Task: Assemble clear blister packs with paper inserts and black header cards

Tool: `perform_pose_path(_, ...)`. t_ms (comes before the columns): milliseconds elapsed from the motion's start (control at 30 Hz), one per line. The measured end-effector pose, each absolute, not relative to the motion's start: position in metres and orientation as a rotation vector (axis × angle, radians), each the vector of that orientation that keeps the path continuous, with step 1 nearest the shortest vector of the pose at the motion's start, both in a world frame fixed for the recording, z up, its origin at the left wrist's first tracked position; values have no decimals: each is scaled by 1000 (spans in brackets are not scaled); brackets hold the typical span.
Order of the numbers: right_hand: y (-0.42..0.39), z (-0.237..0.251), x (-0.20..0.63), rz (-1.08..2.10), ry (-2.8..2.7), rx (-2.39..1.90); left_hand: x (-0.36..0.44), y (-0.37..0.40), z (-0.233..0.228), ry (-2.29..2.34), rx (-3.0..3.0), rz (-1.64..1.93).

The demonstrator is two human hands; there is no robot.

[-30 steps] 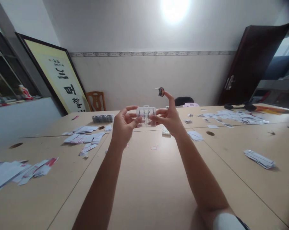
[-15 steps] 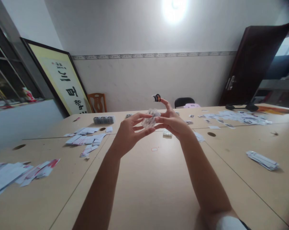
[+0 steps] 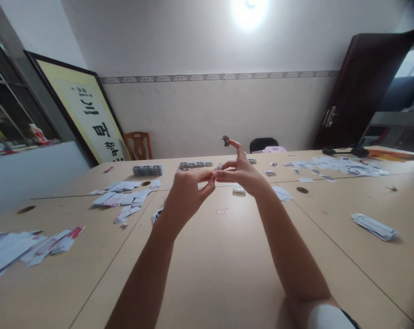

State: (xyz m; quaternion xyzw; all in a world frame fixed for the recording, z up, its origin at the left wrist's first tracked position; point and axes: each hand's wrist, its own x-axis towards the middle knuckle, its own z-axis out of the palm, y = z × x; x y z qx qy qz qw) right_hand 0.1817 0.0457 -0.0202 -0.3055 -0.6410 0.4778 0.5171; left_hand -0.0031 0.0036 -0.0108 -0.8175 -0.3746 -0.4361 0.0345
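My left hand (image 3: 188,194) and my right hand (image 3: 244,173) are raised together above the tan table (image 3: 224,265). Their fingertips pinch a small clear plastic case (image 3: 218,167), which is turned edge-on and mostly hidden by the fingers. A small round dark sticker (image 3: 225,140) sits on the tip of my right index finger, which points upward. A second small clear case (image 3: 239,188) lies on the table just beyond my right hand.
Piles of paper cards lie at the left (image 3: 121,198), far left (image 3: 29,246) and right (image 3: 373,227), with scattered ones at the far right (image 3: 333,167). Rows of clear cases (image 3: 147,170) stand at the back. A wooden chair (image 3: 138,145), a framed picture (image 3: 87,119) and a dark door (image 3: 361,91) line the walls.
The clear case faced me flat a second ago; both hands have turned it edge-on and closed their fingertips on it. My hands sank slightly.
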Motion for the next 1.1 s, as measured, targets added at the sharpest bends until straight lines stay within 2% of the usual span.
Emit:
perform_pose_path(233,46,-24,169,1061,-1441,-724,7,19,-24,-1262,-2189,-1064)
perform_pose_path(367,45,-24,161,1086,-1385,-669,5,26,-27,-1286,-2105,-1042)
perform_pose_path(733,38,-15,176,1361,-1461,-425,-6,2,-9,-1137,-2299,-1553)
perform_pose_path(867,38,-11,184,1419,-1502,-418,-12,1,-5,-1270,-2253,-1672)
perform_pose_path(1100,60,-21,205,1504,-1600,-371,-24,6,-1,-1466,-2289,-2102)
